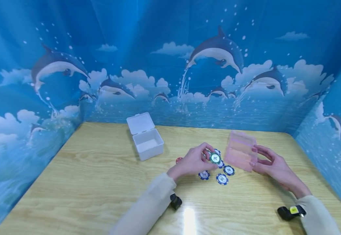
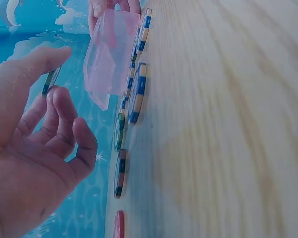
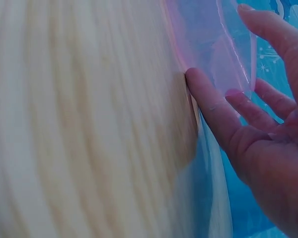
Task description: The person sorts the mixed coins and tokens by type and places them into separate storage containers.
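Dolphin backdrop (image 1: 170,80): rose behind the pink box (image 1: 237,160) and wrapped round both sides.
Wooden table (image 1: 105,182): spread beneath the pink box.
White box (image 1: 150,152): stood well to the left of the pink box, lid open.
Pink box: was over the table's right part, see-through, lid swung back; whether it rested flat could not be told.
Right hand (image 1: 274,168): gripped the pink box at its right edge, thumb nearer, fingers farther.
Left hand (image 1: 193,160): was left of the pink box, thumb and fingers pinching a green chip (image 1: 215,158).
Green chip: marked 20, held up just left of the pink box.
Blue chips (image 1: 222,179): lay left of the pink box, some partly hidden.
Red chip (image 1: 178,160): lay farther left of the pink box, partly covered.
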`<state>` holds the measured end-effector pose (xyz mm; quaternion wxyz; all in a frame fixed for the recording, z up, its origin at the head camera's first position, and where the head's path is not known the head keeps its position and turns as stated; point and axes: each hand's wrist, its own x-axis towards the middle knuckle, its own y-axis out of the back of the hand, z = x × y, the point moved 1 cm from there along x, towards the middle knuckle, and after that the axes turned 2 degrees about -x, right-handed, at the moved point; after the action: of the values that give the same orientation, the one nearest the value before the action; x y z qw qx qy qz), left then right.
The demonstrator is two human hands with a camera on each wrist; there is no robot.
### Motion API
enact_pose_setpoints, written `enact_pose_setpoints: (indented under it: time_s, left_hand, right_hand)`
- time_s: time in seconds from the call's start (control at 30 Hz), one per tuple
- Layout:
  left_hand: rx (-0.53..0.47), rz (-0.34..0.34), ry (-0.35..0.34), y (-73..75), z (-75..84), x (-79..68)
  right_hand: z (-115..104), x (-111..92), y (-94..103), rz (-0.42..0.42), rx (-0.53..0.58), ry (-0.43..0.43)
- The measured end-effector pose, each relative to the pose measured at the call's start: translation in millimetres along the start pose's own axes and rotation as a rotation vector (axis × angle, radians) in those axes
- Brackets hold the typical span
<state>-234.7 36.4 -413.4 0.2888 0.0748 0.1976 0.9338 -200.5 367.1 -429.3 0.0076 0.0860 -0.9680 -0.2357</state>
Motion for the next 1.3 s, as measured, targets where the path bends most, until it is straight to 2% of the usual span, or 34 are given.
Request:
enact_pose_setpoints:
  time_s: [0.3,0.6,0.83,1.1,1.3]
  left_hand:
    - [-0.014,0.038,-0.011,-7.8,0.6,9.8]
    - [-0.067,0.083,0.021,-20.5,6.1,21.9]
    - [-0.052,0.096,-0.016,-31.0,8.5,32.8]
    - [-0.093,0.139,-0.013,-40.0,10.4,42.3]
    - [-0.126,0.144,-0.007,-46.3,13.1,50.1]
  right_hand:
    - [-3,2,0.3,-0.020,0.086,-0.007]
    - [0,2,0.8,-0.022,0.153,-0.014]
    - [1,2,0.2,-0.020,0.158,-0.030]
    - [1,2,0.5,-0.021,0.142,-0.043]
    - [2,2,0.8,-0.019,0.134,-0.038]
